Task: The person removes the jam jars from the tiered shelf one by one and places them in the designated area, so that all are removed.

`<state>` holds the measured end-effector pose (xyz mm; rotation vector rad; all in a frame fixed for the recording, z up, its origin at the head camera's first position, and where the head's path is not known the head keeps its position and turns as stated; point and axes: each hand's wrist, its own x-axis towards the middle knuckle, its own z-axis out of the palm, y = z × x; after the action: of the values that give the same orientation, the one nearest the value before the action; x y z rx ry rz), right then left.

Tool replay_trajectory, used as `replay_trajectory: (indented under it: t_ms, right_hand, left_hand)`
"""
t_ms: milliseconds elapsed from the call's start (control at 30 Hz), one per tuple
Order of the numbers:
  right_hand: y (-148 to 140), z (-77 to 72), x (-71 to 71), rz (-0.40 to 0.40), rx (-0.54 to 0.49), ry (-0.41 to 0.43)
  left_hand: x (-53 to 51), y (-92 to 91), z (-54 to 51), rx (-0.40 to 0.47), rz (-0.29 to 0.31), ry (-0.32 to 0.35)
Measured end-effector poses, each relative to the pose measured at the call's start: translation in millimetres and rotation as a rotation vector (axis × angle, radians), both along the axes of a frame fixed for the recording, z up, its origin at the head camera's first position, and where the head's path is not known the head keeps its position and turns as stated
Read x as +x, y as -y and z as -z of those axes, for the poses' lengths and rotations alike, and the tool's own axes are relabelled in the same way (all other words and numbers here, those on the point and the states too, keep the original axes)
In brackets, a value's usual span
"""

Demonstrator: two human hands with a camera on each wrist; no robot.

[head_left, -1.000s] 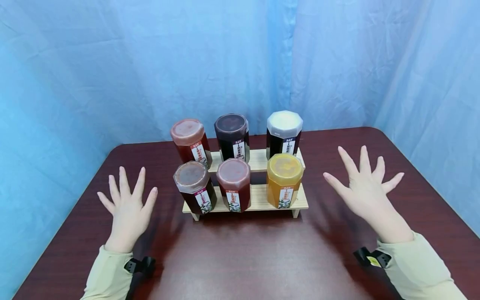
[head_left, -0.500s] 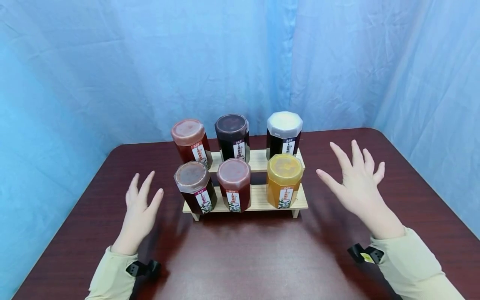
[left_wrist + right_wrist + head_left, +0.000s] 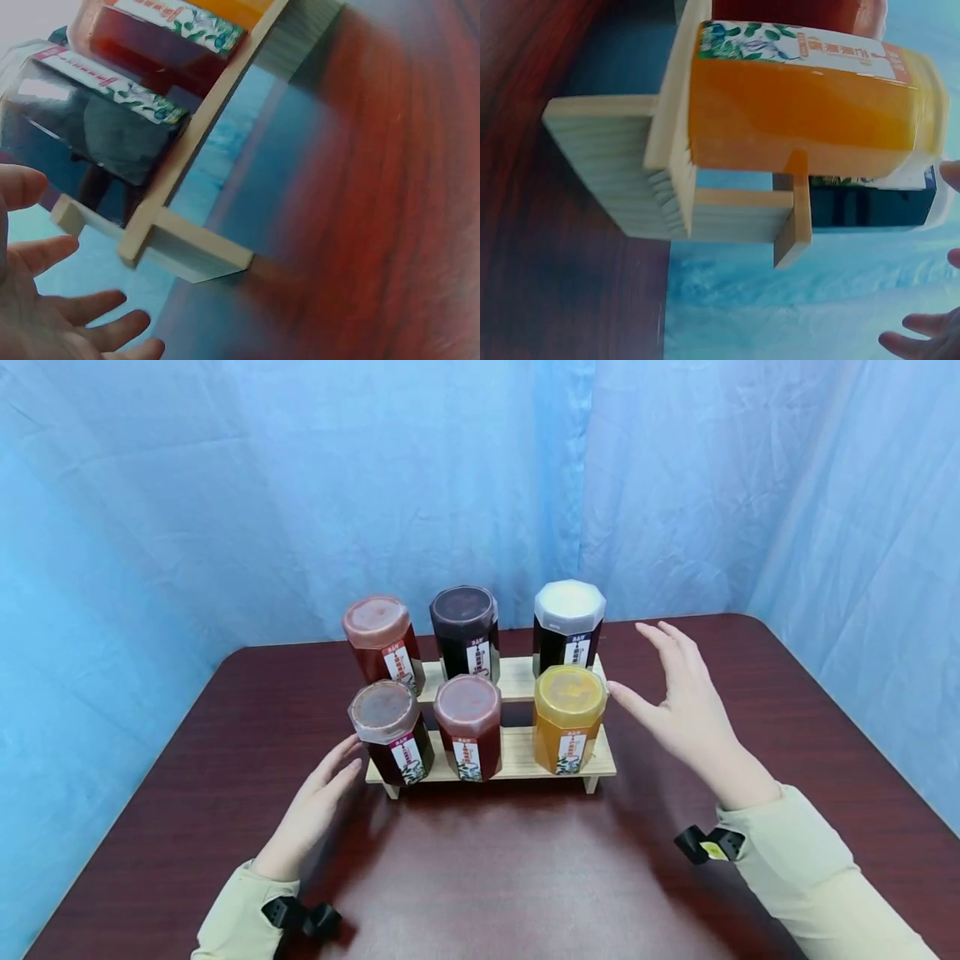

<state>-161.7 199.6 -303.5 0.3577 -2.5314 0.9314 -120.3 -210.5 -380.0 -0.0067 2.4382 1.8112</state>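
My left hand (image 3: 311, 814) reaches toward the front-left dark jar (image 3: 393, 752) with its fingers extended; the left wrist view shows spread fingers (image 3: 90, 307) and a gap to that jar (image 3: 82, 127). On the other side my right hand (image 3: 686, 714) hovers with thumb and fingers apart. Its thumb tip is close to the yellow jar (image 3: 568, 727); whether they touch I cannot tell. In the right wrist view only fingertips (image 3: 922, 334) show at the right edge. A red jar (image 3: 468, 731) stands between the two front jars.
A two-step wooden rack (image 3: 517, 760) carries the jars. Its upper step holds a reddish jar (image 3: 382, 643), a dark-lidded jar (image 3: 463, 631) and a white-lidded dark jar (image 3: 568, 622). The dark red tabletop (image 3: 487, 868) lies around it. Blue curtains (image 3: 375, 485) hang behind.
Both hands have moved inward toward the rack, the left to the front-left jar and the right to the yellow jar. Their spread fingers have drawn closer together. The jars stay in place.
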Motion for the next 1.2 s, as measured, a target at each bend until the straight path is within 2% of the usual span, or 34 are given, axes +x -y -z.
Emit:
replay_trajectory:
  t_ms: [67, 133, 267, 367, 800, 900, 1100, 1200]
  right_hand:
    - [4, -2.2, -4.5, -0.032, -0.02, -0.01]
    - [8, -4.3, -8.8, -0.061, -0.034, -0.014]
    - [15, -8.9, -15.8, -0.094, -0.06, 0.01]
    - [18, -13.0, -20.1, -0.108, -0.083, 0.035]
    - [31, -21.7, -39.7, -0.193, -0.21, 0.149]
    - [34, -21.6, -45.4, -0.205, -0.262, 0.196]
    - [36, -16.5, -56.2, -0.186, -0.24, 0.206]
    - [36, -14.5, -58.5, -0.177, -0.222, 0.197]
  left_hand:
    - [0.9, -3.4, 2.5, 0.014, -0.002, 0.024]
    - [2.1, -5.8, 5.3, -0.031, -0.002, 0.029]
    - [4.2, -8.4, 11.3, -0.16, 0.002, -0.012]
    - [4.3, -9.5, 15.7, -0.203, -0.004, -0.034]
    - [4.2, -11.1, 29.3, -0.15, -0.045, -0.081]
    - [4.2, -12.7, 30.1, -0.11, -0.05, -0.085]
    - [3.8, -15.1, 37.6, 0.175, -0.018, -0.047]
    - [4.5, -13.8, 43.5, 0.248, -0.013, -0.065]
